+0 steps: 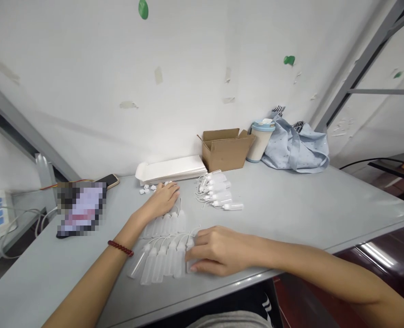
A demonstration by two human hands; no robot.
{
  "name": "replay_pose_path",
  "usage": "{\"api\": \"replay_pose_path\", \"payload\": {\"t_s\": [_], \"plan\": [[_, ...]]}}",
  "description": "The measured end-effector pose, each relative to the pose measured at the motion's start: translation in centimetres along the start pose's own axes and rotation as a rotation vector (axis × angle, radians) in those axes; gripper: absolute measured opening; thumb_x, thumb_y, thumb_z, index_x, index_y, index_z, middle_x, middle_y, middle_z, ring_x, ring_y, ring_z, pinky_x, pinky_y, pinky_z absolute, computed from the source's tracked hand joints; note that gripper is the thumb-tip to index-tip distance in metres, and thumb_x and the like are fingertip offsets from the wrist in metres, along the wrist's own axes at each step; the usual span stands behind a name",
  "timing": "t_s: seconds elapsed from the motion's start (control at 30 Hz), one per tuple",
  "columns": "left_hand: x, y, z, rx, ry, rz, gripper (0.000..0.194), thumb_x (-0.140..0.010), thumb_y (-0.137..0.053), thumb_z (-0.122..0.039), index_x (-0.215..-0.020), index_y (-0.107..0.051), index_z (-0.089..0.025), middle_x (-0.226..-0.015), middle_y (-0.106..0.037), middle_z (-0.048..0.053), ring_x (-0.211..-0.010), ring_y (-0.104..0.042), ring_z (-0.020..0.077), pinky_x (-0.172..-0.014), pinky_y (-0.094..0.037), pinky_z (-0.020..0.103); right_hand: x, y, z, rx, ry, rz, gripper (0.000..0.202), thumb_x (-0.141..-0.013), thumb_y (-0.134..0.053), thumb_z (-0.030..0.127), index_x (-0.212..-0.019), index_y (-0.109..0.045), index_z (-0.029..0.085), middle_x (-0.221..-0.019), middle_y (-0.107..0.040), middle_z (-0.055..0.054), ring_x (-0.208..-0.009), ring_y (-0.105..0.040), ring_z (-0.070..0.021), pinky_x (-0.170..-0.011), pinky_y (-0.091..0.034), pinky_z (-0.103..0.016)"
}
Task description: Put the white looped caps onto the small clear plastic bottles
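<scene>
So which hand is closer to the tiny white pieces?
Left. The left hand is right beside the tiny white pieces, while the right hand is farther off, at the front bottles.

There are 6 front-row bottles [170,260], 1 cardboard box [227,154], 1 cup [259,142], 1 bag [284,148].

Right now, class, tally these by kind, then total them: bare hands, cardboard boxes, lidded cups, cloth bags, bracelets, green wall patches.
Hands, left hand and right hand: 2
Brown cardboard box: 1
Lidded cup: 1
Blue cloth bag: 1
Red bracelet: 1
Green patches, left patch, middle patch and right patch: 3
Total: 9
</scene>
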State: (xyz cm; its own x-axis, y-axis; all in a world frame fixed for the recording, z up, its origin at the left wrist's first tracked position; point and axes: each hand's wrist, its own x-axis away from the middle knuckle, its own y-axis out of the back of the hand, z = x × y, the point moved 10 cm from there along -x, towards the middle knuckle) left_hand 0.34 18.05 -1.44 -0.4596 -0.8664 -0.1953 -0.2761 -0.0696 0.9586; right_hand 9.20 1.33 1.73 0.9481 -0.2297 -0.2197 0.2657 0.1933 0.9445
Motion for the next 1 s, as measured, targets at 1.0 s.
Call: {"api": "replay_pose_path", "payload": {"t_s": [1.0], "plan": [[4.7,5.2,-4.8,0.79,0.342,-0.124,0.032,-0.077,-0.06,-0.042,-0.094,-0.064,-0.016,-0.072,-0.066,0.003,-0.068,-0.062,0.0174,-0.068,-0.049,0.03,3.0,6.2,-7.2,-0.118,-0.369,-0.518,0.001,-0.086,-0.049,0.018,-0.086,-0.05,0.018,-0.079,-0.057,-0.003,-0.069,-0.051,-0.0132,-0.065,-0.041,-0.025]]}}
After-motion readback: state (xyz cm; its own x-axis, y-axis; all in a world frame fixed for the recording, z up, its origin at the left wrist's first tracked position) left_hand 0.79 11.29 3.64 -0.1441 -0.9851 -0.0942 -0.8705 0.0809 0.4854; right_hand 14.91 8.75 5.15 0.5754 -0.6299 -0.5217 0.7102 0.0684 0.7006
